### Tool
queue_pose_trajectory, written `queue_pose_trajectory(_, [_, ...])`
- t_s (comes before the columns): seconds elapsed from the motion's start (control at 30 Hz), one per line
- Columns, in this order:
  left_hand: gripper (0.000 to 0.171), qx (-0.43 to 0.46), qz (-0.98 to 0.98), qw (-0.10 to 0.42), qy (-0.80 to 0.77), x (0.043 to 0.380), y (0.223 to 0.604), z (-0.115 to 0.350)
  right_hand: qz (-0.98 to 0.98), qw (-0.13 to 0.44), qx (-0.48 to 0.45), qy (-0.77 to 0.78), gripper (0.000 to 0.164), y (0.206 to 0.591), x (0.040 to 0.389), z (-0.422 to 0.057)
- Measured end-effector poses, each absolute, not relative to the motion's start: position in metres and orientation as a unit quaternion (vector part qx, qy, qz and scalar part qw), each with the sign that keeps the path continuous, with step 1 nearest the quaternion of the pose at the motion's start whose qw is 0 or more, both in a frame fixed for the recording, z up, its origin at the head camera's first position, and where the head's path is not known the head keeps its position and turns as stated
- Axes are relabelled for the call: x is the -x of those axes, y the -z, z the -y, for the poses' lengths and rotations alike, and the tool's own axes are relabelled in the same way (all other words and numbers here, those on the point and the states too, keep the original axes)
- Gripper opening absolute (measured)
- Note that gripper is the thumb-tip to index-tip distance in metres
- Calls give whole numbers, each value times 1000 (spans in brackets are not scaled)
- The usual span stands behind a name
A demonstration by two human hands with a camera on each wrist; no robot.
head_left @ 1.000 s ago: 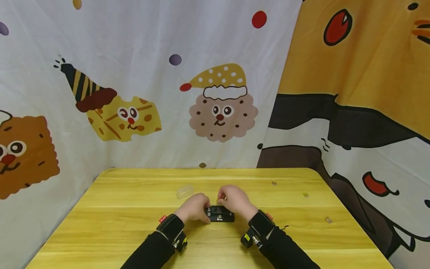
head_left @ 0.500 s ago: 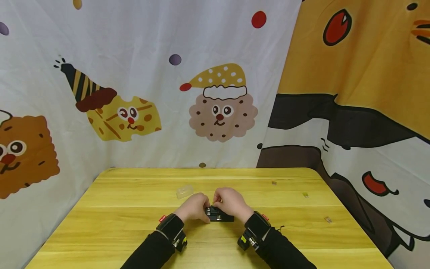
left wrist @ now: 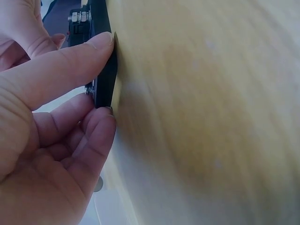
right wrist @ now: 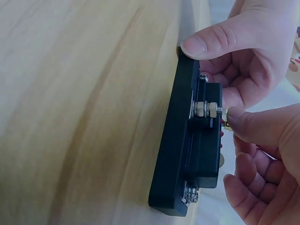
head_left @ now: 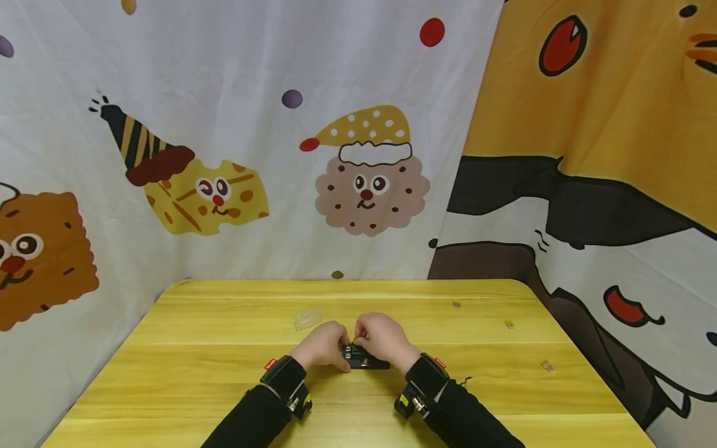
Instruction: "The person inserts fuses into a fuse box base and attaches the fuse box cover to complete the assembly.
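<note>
A black fuse block (head_left: 366, 359) with metal bolts and nuts lies on the wooden table, in front of the body. My left hand (head_left: 323, 346) grips its left end between thumb and fingers; in the right wrist view the thumb presses on the base edge of the block (right wrist: 171, 154). Above the block's raised middle, my right hand (head_left: 384, 339) pinches a small yellow blade fuse (right wrist: 228, 123) between thumb and finger. The fuse is mostly hidden by the fingertips. It is at the block's top face, near small red dots; whether it sits in a slot, I cannot tell.
Behind the left hand lies a clear plastic cover (head_left: 308, 319). Toward the right of the table (head_left: 224, 386) are small blade fuses: a brownish one (head_left: 457, 305), a yellow one (head_left: 509, 325) and a pale one (head_left: 546, 366). A cartoon-printed curtain (head_left: 241, 249) hangs behind.
My right hand has moved left with the yellow fuse, closer to my left hand, and come against the block's top. The left hand and the block have stayed in place.
</note>
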State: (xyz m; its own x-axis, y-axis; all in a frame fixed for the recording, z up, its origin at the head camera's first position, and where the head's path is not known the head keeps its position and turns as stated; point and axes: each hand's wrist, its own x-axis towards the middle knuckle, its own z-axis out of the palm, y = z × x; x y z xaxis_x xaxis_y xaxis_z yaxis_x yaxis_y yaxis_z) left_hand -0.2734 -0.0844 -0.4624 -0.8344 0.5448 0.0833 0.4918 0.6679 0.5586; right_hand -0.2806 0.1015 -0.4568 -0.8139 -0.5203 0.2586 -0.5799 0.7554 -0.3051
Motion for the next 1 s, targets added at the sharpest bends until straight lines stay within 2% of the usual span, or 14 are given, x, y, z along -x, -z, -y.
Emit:
queue_pose_trajectory(0.53, [38, -283, -911, 47, -298, 275, 465, 85, 926, 102, -321, -168, 25, 462, 279, -101])
queue_pose_trajectory(1.0, [37, -288, -911, 46, -293, 276, 465, 84, 931, 87, -311, -172, 25, 457, 277, -98])
